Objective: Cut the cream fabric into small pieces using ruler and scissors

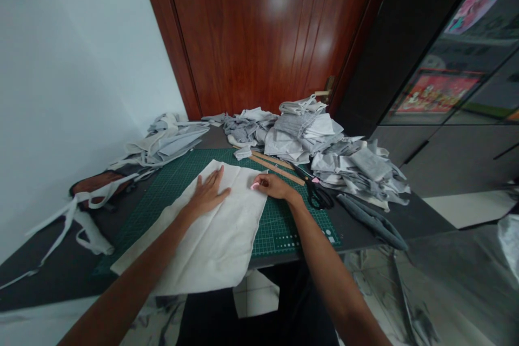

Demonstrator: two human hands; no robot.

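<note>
A piece of white cloth (227, 227) lies over the green cutting mat (284, 227), its near edge hanging past the table's front. My left hand (207, 194) rests flat on the cloth's upper left part, fingers stretched out and holding nothing. Near the cloth's upper right corner, my right hand (271, 185) pinches a small pink piece of tailor's chalk (254, 186) close to the fabric. Just beyond that hand are two wooden rulers (278, 167). Black-handled scissors (318, 194) lie to their right, at the mat's edge.
Heaped grey and white fabric pieces (304, 132) line the back of the table (421, 216), with another heap (357, 167) at right. More cloth (166, 143) and a brown item with white straps (101, 186) lie left. A wooden door (259, 38) stands behind.
</note>
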